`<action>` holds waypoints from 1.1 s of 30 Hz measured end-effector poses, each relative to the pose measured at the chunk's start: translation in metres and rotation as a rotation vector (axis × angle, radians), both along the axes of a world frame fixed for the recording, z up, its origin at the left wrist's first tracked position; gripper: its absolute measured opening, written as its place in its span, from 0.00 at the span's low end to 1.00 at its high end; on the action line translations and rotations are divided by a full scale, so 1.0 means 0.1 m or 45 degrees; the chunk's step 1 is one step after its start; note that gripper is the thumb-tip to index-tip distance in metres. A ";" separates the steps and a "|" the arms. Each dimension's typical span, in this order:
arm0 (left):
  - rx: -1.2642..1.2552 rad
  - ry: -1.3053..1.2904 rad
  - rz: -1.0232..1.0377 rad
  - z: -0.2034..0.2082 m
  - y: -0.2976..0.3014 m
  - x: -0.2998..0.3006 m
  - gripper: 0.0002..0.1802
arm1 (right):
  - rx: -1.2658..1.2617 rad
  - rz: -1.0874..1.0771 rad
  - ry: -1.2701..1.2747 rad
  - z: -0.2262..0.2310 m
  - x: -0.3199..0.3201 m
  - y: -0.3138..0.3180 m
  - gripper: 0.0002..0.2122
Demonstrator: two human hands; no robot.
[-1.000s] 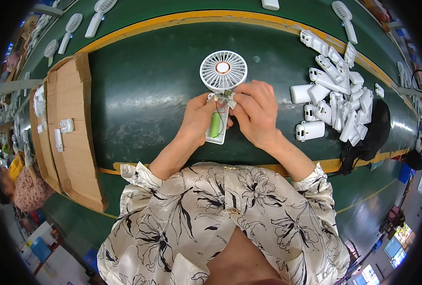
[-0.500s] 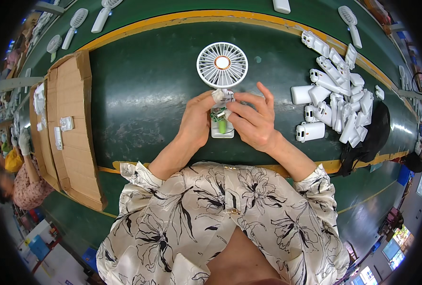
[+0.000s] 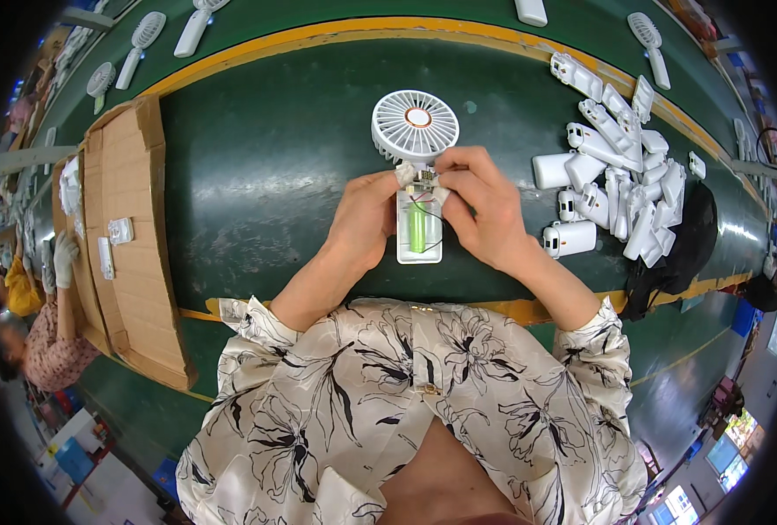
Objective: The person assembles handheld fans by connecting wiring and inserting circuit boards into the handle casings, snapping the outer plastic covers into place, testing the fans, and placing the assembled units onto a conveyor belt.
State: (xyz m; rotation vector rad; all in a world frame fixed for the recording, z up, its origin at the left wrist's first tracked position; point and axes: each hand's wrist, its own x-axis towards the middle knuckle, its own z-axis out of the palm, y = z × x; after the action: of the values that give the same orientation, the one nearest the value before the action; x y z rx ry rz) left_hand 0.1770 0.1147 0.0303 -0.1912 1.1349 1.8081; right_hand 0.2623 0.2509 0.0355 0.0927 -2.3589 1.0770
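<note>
A white handheld fan (image 3: 415,127) stands out in front of me, its round grille facing up and away. Its handle casing lies open, showing a green battery cell (image 3: 417,229) with thin dark and red wires. At the neck sits a small circuit board (image 3: 422,179), partly covered by my fingers. My left hand (image 3: 359,219) grips the fan's neck from the left, with white covering on a fingertip. From the right, my right hand (image 3: 486,206) is closed with thumb and fingertips at the board and casing edge.
White plastic casing parts (image 3: 620,166) lie heaped on the right, beside a black cloth or bag (image 3: 695,245). A cardboard tray (image 3: 134,254) with a few small white pieces stands left. More handheld fans (image 3: 141,44) lie beyond the yellow edge. A gloved co-worker (image 3: 56,341) is at far left.
The circuit board has moved up toward the fan's neck, uncovering more of the battery. The fan head has tilted and shifted slightly right. My right hand's raised fingers have curled in.
</note>
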 end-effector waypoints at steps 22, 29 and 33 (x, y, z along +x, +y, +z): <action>0.041 -0.042 -0.055 0.05 0.00 -0.01 0.14 | -0.105 0.150 -0.267 0.08 -0.02 0.11 0.06; 0.046 -0.037 -0.039 0.04 -0.01 0.00 0.13 | -0.026 0.159 -0.245 0.08 -0.02 0.11 0.06; 0.025 -0.008 -0.049 0.01 -0.01 0.01 0.13 | 0.063 0.199 -0.208 0.10 -0.04 0.11 0.07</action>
State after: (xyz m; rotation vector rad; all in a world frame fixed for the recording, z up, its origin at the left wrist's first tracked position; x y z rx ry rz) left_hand 0.1779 0.1138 0.0315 -0.1624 1.1088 1.7824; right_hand 0.2583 0.2622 0.0455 0.2182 -2.5605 1.1373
